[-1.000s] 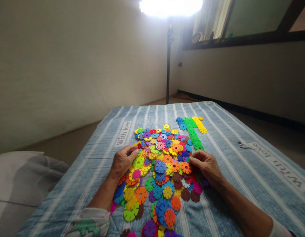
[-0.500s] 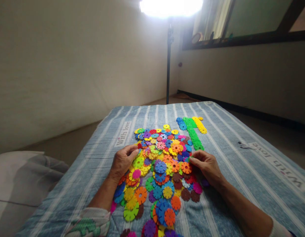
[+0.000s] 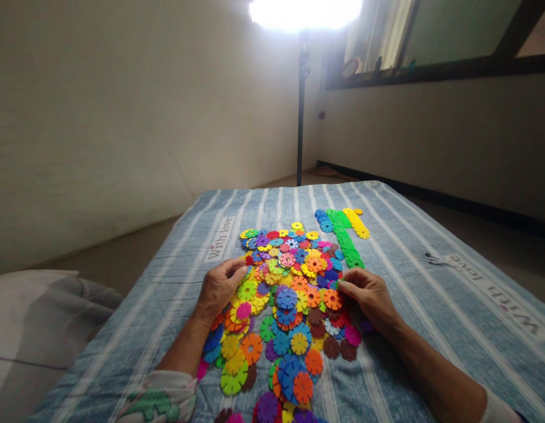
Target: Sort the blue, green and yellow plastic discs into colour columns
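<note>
A wide heap of colourful notched plastic discs lies on the striped cloth between my hands. My left hand rests at the heap's left side, thumb and forefinger drawn together beside a red disc; whatever is between those fingertips is hidden. At the right edge, my right hand pinches a green disc, of which only a sliver shows. Just beyond its fingers runs a flat row of green discs. That row adjoins blue discs on the left and a yellow row on the right.
The discs lie on a blue striped cloth over a bed-like surface. A bright lamp on a black stand rises behind its far edge. A dark cord-like item lies at right. Pale fabric is at lower left.
</note>
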The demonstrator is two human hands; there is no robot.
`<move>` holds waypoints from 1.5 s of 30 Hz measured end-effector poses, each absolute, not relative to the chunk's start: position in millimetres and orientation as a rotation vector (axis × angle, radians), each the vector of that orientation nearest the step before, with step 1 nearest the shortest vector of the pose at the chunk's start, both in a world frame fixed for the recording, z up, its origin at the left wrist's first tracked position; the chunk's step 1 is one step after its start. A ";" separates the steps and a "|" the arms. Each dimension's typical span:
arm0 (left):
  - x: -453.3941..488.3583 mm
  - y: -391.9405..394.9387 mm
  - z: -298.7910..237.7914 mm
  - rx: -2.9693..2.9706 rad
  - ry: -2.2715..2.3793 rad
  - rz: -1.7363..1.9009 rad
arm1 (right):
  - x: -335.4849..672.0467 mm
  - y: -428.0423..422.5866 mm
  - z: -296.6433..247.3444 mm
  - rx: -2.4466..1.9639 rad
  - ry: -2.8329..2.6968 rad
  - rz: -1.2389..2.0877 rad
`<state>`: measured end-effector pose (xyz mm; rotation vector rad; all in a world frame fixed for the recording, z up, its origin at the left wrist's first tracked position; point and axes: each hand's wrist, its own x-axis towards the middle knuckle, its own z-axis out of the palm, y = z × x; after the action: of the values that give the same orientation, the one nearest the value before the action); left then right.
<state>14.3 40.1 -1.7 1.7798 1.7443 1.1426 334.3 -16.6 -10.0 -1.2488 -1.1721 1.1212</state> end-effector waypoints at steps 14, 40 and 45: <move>13.0 40.0 -2.4 1.784 1.739 1.141 | 334.7 -16.0 -12.8 -1.245 -1.171 1.125; 13.1 41.2 -3.9 1.782 1.754 1.150 | 334.3 -16.8 -11.2 -1.241 -1.176 1.122; 13.7 40.9 -3.6 1.789 1.754 1.168 | 333.7 -16.4 -10.7 -1.247 -1.181 1.110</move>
<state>13.7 40.9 -3.6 1.7893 1.7541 1.1684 333.7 -16.4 -10.7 -1.2468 -1.1808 1.1096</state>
